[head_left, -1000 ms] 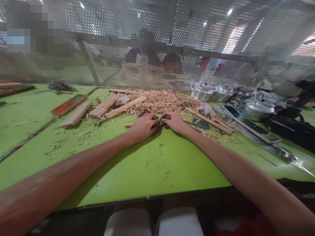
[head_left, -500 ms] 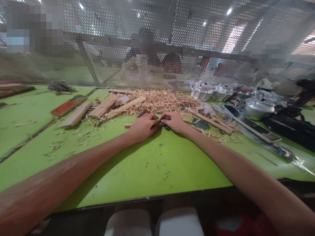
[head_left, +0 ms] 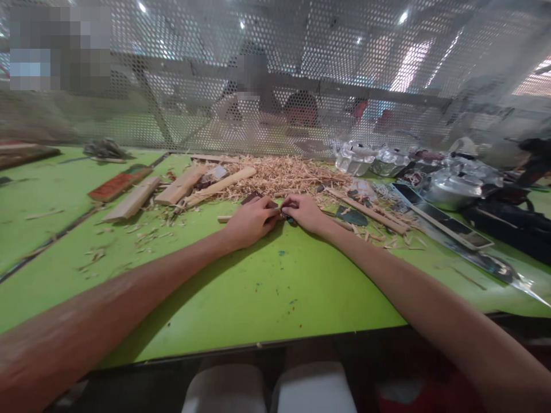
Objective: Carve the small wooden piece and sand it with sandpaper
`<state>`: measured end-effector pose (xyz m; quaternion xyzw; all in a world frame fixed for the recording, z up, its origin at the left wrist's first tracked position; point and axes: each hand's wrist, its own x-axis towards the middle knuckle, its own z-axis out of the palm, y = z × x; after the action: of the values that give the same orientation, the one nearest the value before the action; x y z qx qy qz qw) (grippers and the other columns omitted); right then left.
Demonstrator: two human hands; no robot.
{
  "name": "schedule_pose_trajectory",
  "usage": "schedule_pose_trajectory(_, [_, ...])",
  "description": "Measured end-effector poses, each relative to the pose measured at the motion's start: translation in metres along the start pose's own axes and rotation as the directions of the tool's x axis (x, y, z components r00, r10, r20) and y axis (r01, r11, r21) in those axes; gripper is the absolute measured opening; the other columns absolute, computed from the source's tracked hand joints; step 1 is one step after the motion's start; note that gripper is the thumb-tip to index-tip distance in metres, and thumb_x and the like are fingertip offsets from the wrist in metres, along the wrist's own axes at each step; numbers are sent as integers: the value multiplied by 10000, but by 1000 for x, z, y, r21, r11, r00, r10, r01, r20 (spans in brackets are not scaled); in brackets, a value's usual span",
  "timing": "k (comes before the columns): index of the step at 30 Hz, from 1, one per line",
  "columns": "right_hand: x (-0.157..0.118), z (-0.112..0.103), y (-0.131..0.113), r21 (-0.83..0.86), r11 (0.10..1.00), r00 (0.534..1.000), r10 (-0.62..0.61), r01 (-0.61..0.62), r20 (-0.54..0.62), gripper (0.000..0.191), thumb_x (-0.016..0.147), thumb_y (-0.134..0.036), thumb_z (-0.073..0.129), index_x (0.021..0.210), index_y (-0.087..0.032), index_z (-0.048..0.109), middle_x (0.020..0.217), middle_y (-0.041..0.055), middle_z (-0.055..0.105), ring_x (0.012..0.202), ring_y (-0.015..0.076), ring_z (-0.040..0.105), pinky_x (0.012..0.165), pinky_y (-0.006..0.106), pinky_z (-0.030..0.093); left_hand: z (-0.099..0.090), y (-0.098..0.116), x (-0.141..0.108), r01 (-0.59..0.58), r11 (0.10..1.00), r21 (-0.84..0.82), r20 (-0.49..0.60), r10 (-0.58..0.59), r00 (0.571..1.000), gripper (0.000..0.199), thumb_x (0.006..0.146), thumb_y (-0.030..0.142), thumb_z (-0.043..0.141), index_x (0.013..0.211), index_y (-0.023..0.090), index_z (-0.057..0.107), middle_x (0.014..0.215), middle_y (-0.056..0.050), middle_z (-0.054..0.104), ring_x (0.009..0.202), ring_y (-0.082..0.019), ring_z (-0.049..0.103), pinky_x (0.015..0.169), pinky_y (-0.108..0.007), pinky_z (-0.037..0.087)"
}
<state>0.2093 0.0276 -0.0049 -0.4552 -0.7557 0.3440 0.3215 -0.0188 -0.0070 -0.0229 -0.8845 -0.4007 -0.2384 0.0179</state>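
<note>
My left hand [head_left: 253, 221] rests low over the green table [head_left: 275, 292], its fingers closed around something too small to make out. Close to its right, my right hand [head_left: 302, 213] is pinched, with a small dark bit showing under its fingertips. The fingertips of both hands nearly meet. A dark reddish-brown flat piece [head_left: 250, 198] shows just behind my left hand. A thin wooden stick end [head_left: 224, 219] sticks out to the left of that hand. Beyond both hands lies a heap of curly wood shavings [head_left: 284, 175].
Wooden blocks [head_left: 133, 199] and a red-painted block [head_left: 118, 182] lie at the left. To the right are wooden strips [head_left: 374, 213], a dark green flat piece [head_left: 352, 215], a phone [head_left: 441, 217] and foil-like wrapped bundles [head_left: 454, 188]. A perforated metal screen [head_left: 189, 109] stands behind.
</note>
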Motion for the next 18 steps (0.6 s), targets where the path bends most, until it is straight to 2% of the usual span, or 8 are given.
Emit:
schedule_pose_trajectory(2, [1, 0, 0, -20, 1000, 1000, -6, 6, -22, 80, 945, -172, 705, 880, -211, 731, 753, 27, 719, 640, 160, 584, 635, 304, 486, 0, 0, 0, 1, 1000, 5, 0, -1, 1000, 292, 1151, 331, 635, 1233, 207, 886, 1230, -156, 760, 1153, -327, 721, 1004, -472, 620])
schedule_pose_trajectory(7, [0, 0, -1, 4, 1000, 1000, 7, -7, 25, 57, 940, -170, 748, 893, -201, 753, 813, 47, 758, 670, 161, 601, 669, 312, 507, -1, 1, 0, 5, 1000, 4, 6, -5, 1000, 312, 1159, 324, 615, 1260, 210, 887, 1231, -155, 762, 1148, -323, 724, 1013, -472, 622])
schedule_pose_trajectory(11, [-2, 1, -2, -36, 999, 999, -4, 3, -32, 68, 964, -168, 722, 914, -194, 760, 867, 71, 780, 695, 171, 625, 694, 324, 523, -2, 1, 0, 6, 1000, 16, 23, -6, 1000, 327, 1167, 341, 612, 1265, 190, 886, 1249, -164, 765, 1168, -333, 727, 1025, -476, 620])
schedule_pose_trajectory(16, [-2, -2, -1, 16, 1000, 999, 10, -10, 53, 60, 961, -192, 737, 902, -192, 748, 836, 63, 764, 672, 161, 606, 680, 321, 512, -3, 2, 0, 8, 1000, 6, 26, -8, 1000, 318, 1168, 328, 615, 1278, 197, 883, 1263, -158, 769, 1168, -328, 733, 1010, -462, 619])
schedule_pose_trajectory(18, [-2, -1, 0, 18, 1000, 999, 11, -11, 51, 76, 970, -197, 719, 896, -198, 732, 803, 50, 742, 655, 161, 593, 666, 320, 497, -3, 2, 0, 10, 1000, 7, 35, -10, 999, 319, 1168, 325, 618, 1278, 187, 884, 1263, -162, 768, 1180, -335, 735, 1022, -468, 620])
